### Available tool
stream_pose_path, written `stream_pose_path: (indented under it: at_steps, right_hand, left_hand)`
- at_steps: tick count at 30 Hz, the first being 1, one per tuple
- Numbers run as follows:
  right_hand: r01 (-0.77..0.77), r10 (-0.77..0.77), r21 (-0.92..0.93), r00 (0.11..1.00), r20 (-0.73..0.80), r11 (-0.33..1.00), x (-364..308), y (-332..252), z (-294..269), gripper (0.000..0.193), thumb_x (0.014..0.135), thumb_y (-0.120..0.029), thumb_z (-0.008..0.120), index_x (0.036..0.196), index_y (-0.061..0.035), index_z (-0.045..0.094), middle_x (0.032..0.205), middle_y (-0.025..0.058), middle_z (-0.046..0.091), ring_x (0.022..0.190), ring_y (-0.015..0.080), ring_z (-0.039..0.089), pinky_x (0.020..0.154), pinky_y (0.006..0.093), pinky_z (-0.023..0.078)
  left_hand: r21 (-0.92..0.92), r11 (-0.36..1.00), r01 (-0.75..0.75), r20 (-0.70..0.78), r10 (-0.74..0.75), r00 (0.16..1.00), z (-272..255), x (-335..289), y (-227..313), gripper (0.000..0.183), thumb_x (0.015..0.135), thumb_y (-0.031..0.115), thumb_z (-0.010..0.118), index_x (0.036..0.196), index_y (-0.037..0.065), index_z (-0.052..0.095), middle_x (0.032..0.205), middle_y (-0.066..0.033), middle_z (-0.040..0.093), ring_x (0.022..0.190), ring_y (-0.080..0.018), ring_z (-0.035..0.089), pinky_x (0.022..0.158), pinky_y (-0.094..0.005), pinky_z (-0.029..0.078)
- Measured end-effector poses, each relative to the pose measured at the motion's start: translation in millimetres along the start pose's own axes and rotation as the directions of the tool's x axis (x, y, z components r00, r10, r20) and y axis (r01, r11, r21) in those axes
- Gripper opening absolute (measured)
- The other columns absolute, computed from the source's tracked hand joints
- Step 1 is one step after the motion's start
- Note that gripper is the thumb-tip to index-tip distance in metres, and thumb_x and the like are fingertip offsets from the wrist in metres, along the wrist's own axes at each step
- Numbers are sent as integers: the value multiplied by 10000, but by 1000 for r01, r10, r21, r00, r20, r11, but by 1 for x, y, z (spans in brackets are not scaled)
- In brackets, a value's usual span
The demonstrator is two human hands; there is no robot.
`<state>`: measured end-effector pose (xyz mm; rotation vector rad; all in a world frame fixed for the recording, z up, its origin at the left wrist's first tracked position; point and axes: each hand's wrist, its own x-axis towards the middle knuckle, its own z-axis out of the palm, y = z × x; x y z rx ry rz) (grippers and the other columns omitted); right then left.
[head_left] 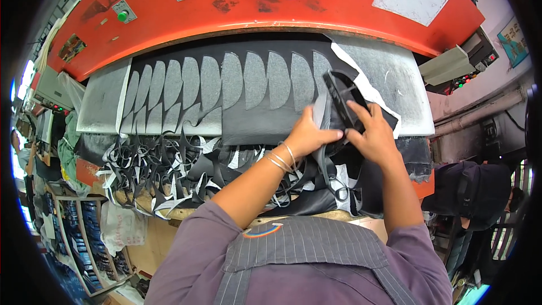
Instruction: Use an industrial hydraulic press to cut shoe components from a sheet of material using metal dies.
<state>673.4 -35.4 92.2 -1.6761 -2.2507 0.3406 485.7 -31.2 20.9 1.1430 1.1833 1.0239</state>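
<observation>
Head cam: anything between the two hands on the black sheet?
Nothing separate. The left hand and right hand nearly meet, both on the black cutting die over the black sheet; only a sliver of die shows between them.

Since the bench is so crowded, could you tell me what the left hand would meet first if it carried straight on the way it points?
Probably the black cutting die beside its fingertips, which the right hand grips; depth is unclear.

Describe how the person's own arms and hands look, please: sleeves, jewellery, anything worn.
Both forearms are bare. The left hand has several thin silver bangles at its wrist; the right hand wears nothing visible. Purple sleeves cover the upper arms, under a grey pinstriped apron.
</observation>
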Motion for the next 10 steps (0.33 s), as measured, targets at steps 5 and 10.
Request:
stream_pose_path:
  at_steps: [5, 10]
  right_hand:
    - [-107, 106, 120, 994, 16, 987, 17, 12, -6, 581, 739, -273, 678, 1293, -176, 536, 1158, 181, 510, 967, 354, 596, 837, 425, 488]
    - [353, -416, 231, 838, 354, 907, -6, 7, -3, 617, 724, -297, 708, 1311, -216, 538, 1277, 177, 485, 1152, 339, 548, 969, 419, 459]
  left_hand:
    - [-549, 753, 364, 286, -239, 928, -38, -72, -9, 397, 763, 56, 663, 1126, 41, 502, 932, -69, 543, 843, -203, 602, 776, -359, 514]
    - [-854, 515, 78, -25, -190, 982, -141, -131, 6, 380, 740, 183, 687, 1073, 101, 523, 973, -95, 553, 880, -311, 617, 814, -492, 513]
